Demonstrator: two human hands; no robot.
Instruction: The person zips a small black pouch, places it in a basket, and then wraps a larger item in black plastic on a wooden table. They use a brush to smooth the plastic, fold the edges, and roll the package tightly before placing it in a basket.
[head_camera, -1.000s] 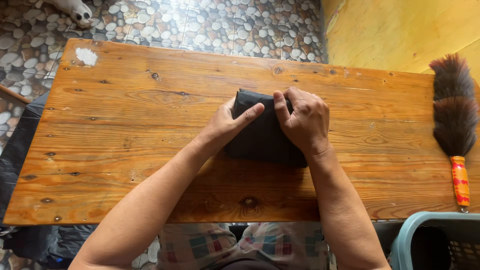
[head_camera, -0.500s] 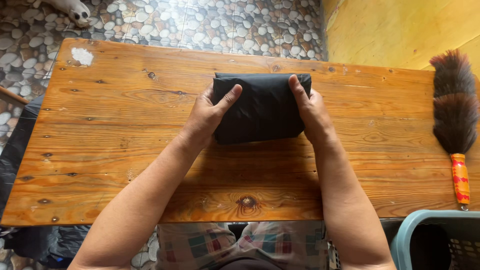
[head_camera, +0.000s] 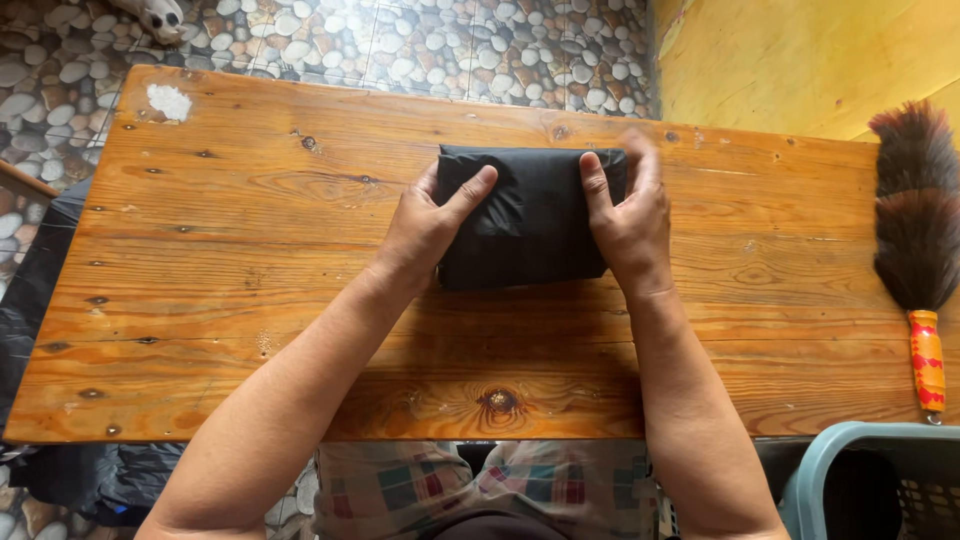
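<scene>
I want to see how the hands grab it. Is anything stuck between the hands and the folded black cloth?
No. The left hand and right hand both touch the folded black cloth directly, one on each side, with nothing in between on the wooden table.

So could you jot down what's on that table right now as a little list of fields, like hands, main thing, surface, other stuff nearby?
main thing: folded black cloth, lying flat near the table's middle
left hand: on the cloth's left edge, thumb laid over the top
right hand: on the cloth's right edge, thumb over the top
surface: wooden table, knotty planks
to the right: feather duster with a red and orange handle
bottom right: teal plastic basket, partly in view
floor: pebble-patterned tiles
</scene>
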